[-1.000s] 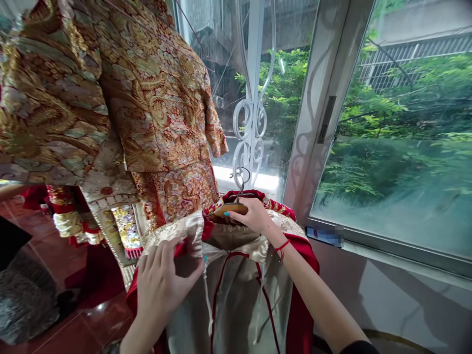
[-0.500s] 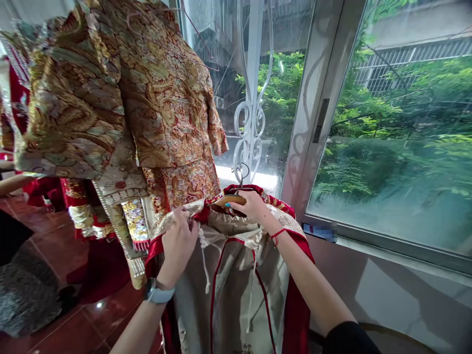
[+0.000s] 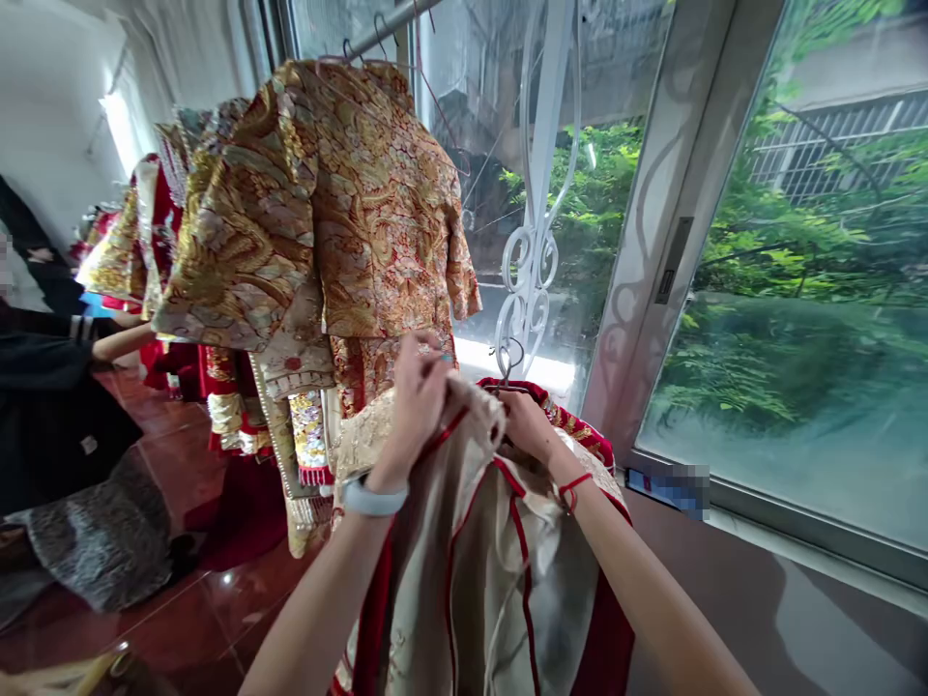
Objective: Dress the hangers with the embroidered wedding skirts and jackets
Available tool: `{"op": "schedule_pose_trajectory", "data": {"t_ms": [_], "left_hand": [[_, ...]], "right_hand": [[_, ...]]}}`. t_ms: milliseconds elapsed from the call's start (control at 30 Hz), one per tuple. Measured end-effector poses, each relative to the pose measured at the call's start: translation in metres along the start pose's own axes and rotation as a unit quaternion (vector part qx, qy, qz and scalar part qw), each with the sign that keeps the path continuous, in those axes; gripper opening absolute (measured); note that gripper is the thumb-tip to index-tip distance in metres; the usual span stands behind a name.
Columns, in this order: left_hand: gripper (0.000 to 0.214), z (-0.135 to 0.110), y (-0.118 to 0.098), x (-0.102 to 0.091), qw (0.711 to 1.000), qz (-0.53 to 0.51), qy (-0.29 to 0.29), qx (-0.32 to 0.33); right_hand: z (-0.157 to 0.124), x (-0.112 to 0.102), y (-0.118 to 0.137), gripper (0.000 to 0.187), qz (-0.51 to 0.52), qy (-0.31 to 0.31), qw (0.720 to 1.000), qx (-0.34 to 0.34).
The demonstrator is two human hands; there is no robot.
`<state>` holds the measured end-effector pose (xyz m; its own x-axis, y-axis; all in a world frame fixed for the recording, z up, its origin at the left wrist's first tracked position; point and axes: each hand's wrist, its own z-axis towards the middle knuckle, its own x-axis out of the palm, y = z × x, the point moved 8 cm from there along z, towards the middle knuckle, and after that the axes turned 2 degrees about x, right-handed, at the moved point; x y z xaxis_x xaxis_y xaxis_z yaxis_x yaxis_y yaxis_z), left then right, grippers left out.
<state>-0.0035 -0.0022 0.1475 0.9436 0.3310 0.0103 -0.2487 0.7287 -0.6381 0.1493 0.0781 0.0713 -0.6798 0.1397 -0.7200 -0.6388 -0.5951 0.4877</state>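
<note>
A red garment with a cream satin lining (image 3: 471, 551) hangs in front of me from a hanger whose metal hook (image 3: 510, 360) shows above my hands. My left hand (image 3: 419, 401), with a watch on its wrist, is closed on the top edge of the lining and lifts it towards the hanger. My right hand (image 3: 528, 423), with a red string on its wrist, is closed around the hanger under the cloth. Its fingers are mostly hidden by the fabric.
Several gold and red embroidered garments (image 3: 340, 213) hang from a rail (image 3: 388, 24) to the left. A window with a white scroll grille (image 3: 533, 271) fills the right. Another person in black (image 3: 50, 387) is at the far left, above a red tiled floor (image 3: 188, 609).
My left hand has risen with the lining edge and moved right, close to my right hand at the hanger. The view has swung left and up, showing more of the rail.
</note>
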Motion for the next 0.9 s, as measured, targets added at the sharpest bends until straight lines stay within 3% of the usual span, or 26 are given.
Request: {"op": "schedule_pose_trajectory", "data": {"t_ms": [133, 200, 300, 467, 567, 633, 700, 733, 833, 900], "left_hand": [[0.014, -0.046, 0.032, 0.059, 0.985, 0.102, 0.141, 0.016], [0.012, -0.073, 0.056, 0.065, 0.978, 0.122, 0.167, -0.001], [0.008, -0.100, 0.080, 0.047, 0.986, 0.089, 0.134, -0.045], [0.018, -0.128, 0.088, 0.008, 0.991, 0.066, 0.080, -0.083], [0.021, -0.153, 0.084, -0.011, 0.987, 0.108, 0.076, -0.087], [0.019, -0.165, 0.075, -0.017, 0.984, 0.134, 0.094, -0.074], [0.018, -0.161, 0.057, -0.014, 0.981, 0.151, 0.116, -0.033], [0.019, -0.153, 0.045, -0.007, 0.978, 0.162, 0.132, 0.003], [0.023, -0.112, 0.012, 0.033, 0.942, 0.241, 0.187, 0.141], [0.030, -0.081, 0.007, 0.063, 0.901, 0.339, 0.194, 0.190]], "right_hand": [[-0.002, -0.004, -0.003, 0.008, 0.007, -0.022, 1.000, -0.020], [-0.003, -0.006, -0.004, 0.012, 0.005, -0.029, 0.999, -0.026], [-0.002, -0.005, -0.002, 0.023, 0.013, -0.024, 0.999, -0.033], [-0.008, -0.014, 0.009, 0.019, -0.007, -0.043, 0.999, -0.032], [-0.037, -0.045, 0.013, 0.032, -0.012, -0.155, 0.987, -0.034], [-0.070, -0.070, 0.003, 0.042, -0.038, -0.264, 0.963, 0.024], [-0.103, -0.081, -0.018, 0.053, -0.081, -0.321, 0.936, 0.121], [-0.116, -0.080, -0.029, 0.058, -0.096, -0.318, 0.929, 0.165], [-0.129, -0.066, -0.060, 0.053, -0.080, -0.240, 0.942, 0.222], [-0.124, -0.063, -0.076, 0.044, -0.029, -0.202, 0.955, 0.214]]}}
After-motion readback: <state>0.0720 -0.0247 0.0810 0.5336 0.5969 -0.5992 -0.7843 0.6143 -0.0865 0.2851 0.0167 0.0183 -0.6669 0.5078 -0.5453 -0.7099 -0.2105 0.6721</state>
